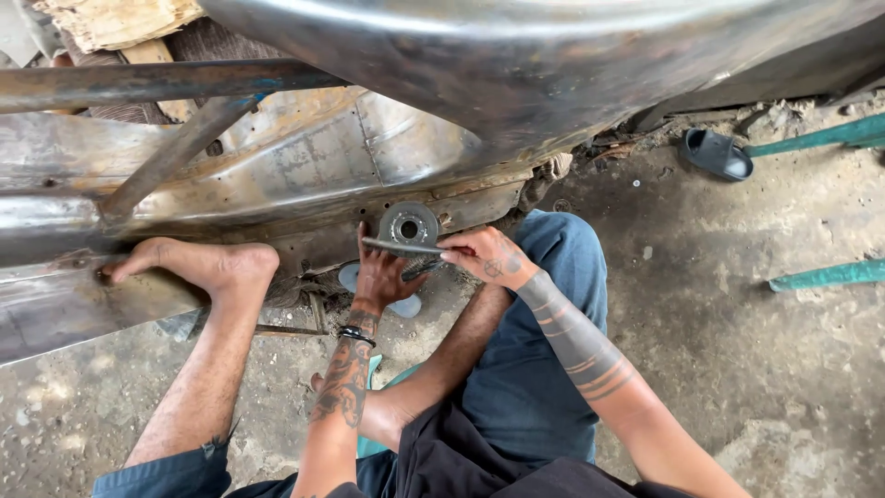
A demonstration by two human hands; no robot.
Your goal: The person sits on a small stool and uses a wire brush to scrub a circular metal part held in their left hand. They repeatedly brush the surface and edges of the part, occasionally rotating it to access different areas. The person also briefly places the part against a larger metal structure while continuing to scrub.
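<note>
Two hands close together, low by a big sheet of bare metal. Left hand (380,277) wrapped around a flat grey metal tool (402,246), fingers curled up over one end. Right hand (484,255) pinching the other end of the same tool with fingertips, a small mark drawn on its back. Tool lying flat across, right under a round grey disc (408,224) with a hole in the middle. Disc sitting against the rusty metal panel (304,171), touching the tool or just above it; hard to tell which. Dark band (356,336) on the left wrist, dark drawings up both arms. Bare left foot (207,265) pressed on the lower edge of the panel, well to the left of the hands. Right knee in blue trousers (553,304) bent up just beside the right hand. Rusty bar (138,83) running across the top left, a second bar slanting down from it. Dirty grey concrete floor (737,323) on the right. Black sandal (717,153) lying far off on the floor, near a green pipe (820,135). Another green pipe (827,275) lower down.
</note>
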